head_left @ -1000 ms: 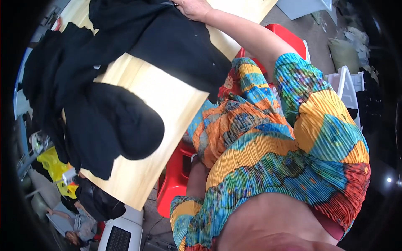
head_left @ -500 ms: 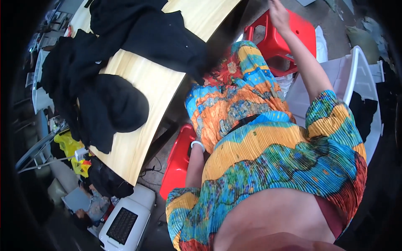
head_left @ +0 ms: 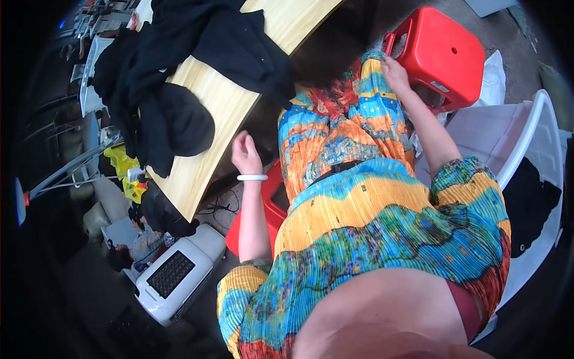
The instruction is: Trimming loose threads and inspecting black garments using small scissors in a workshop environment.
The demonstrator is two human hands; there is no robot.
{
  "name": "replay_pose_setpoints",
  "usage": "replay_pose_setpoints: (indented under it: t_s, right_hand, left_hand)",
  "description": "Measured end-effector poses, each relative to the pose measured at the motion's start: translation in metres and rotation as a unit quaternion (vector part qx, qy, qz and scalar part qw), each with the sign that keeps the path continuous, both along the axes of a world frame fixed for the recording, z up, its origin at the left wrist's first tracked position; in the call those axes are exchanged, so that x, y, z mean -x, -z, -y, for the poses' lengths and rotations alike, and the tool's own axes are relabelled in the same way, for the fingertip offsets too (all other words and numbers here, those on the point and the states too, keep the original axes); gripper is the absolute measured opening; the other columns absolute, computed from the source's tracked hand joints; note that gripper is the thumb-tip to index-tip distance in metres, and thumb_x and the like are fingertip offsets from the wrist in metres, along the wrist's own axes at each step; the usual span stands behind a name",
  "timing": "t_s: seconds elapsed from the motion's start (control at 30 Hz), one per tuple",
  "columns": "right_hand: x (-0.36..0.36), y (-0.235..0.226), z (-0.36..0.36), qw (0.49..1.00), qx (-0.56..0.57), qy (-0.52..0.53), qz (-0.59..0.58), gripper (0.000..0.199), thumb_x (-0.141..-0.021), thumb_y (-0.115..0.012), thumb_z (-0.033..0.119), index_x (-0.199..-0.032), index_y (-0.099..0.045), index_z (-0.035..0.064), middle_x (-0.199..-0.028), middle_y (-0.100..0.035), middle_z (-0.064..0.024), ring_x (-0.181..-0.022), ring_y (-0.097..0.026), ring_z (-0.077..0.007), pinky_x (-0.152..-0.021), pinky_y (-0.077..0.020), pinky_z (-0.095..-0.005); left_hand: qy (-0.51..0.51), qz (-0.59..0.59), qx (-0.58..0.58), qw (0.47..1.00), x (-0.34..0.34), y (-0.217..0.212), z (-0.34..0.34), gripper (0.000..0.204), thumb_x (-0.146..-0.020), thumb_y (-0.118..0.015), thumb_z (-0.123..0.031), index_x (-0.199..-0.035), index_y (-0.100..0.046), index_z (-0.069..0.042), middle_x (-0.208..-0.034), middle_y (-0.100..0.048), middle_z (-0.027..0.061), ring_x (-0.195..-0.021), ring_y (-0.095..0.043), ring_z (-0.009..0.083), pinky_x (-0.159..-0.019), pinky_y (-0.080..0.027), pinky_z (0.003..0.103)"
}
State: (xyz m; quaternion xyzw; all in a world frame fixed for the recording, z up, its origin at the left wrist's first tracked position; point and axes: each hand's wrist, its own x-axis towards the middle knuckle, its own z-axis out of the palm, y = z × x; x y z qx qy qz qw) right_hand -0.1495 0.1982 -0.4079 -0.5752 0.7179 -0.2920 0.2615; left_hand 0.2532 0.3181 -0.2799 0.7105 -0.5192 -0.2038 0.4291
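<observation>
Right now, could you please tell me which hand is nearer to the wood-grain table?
Left. The left hand is close beside the edge of the wood-grain table; the right hand is farther off, at the right knee.

You seem to be in a garment workshop: black clothes (head_left: 186, 122) on your table (head_left: 224, 96), a bin (head_left: 534, 128) and dark cloth (head_left: 532, 206) beside you.

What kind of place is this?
It looks like a workroom, perhaps for clothes: black cloth lies heaped on a wooden table, more dark fabric sits in a white bin, and a red stool stands nearby.
</observation>
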Motion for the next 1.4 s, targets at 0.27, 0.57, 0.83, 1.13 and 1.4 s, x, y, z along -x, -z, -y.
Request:
replay_pose_setpoints:
  t_s: [0.27, 0.57, 0.83, 1.13, 1.4]
  right_hand:
    - [-0.038, 0.003, -0.030, 0.985, 0.101, -0.092, -0.107, 0.015, -0.073, -0.052, 0.009, -0.088, -0.054, 0.0036, -0.094, -0.054, -0.0134, -0.091, -0.049, -0.0309, -0.081, -0.0386, -0.0380]
    - [-0.037, 0.009, -0.022, 0.982, 0.143, -0.080, -0.099, 0.015, -0.070, -0.052, 0.010, -0.083, -0.055, 0.0045, -0.089, -0.055, -0.0106, -0.089, -0.049, -0.0289, -0.080, -0.0394, -0.0381]
    - [-0.061, 0.013, -0.018, 0.960, 0.229, -0.126, -0.104, 0.010, -0.069, -0.048, 0.010, -0.076, -0.052, 0.0037, -0.084, -0.054, -0.0150, -0.084, -0.050, -0.0315, -0.074, -0.0393, -0.0395]
    - [-0.048, 0.041, -0.042, 0.976, 0.089, -0.148, -0.131, 0.028, -0.073, -0.050, 0.006, -0.099, -0.050, -0.0005, -0.099, -0.053, -0.0178, -0.096, -0.046, -0.0348, -0.086, -0.0348, -0.0409]
    - [-0.040, 0.031, -0.067, 0.977, 0.090, -0.113, -0.156, 0.029, -0.075, -0.050, 0.006, -0.103, -0.051, 0.0010, -0.105, -0.052, -0.0165, -0.100, -0.046, -0.0321, -0.089, -0.0348, -0.0386]
  left_hand:
    - [-0.012, 0.291, 0.087, 0.953, 0.015, -0.059, 0.016, 0.006, -0.076, -0.055, -0.002, -0.081, -0.057, 0.000, -0.070, -0.052, 0.0111, -0.065, -0.054, 0.0245, -0.059, -0.043, 0.032]
    - [-0.073, 0.392, 0.006, 0.917, -0.035, -0.036, 0.098, 0.042, -0.079, -0.053, -0.027, -0.109, -0.048, 0.001, -0.118, -0.039, 0.0255, -0.112, -0.035, 0.0369, -0.094, -0.028, 0.041]
    - [-0.092, 0.494, 0.073, 0.862, -0.067, -0.033, 0.096, 0.027, -0.074, -0.054, -0.028, -0.083, -0.058, -0.003, -0.095, -0.052, 0.0192, -0.090, -0.047, 0.0334, -0.079, -0.038, 0.040]
    - [-0.145, 0.380, 0.087, 0.910, -0.063, -0.002, 0.089, 0.027, -0.069, -0.056, -0.021, -0.088, -0.055, -0.002, -0.108, -0.047, 0.0181, -0.105, -0.040, 0.0338, -0.085, -0.035, 0.042]
    - [-0.115, 0.309, -0.005, 0.944, -0.063, -0.026, 0.075, 0.030, -0.077, -0.049, -0.022, -0.100, -0.052, -0.002, -0.122, -0.038, 0.0202, -0.119, -0.027, 0.0360, -0.097, -0.023, 0.043]
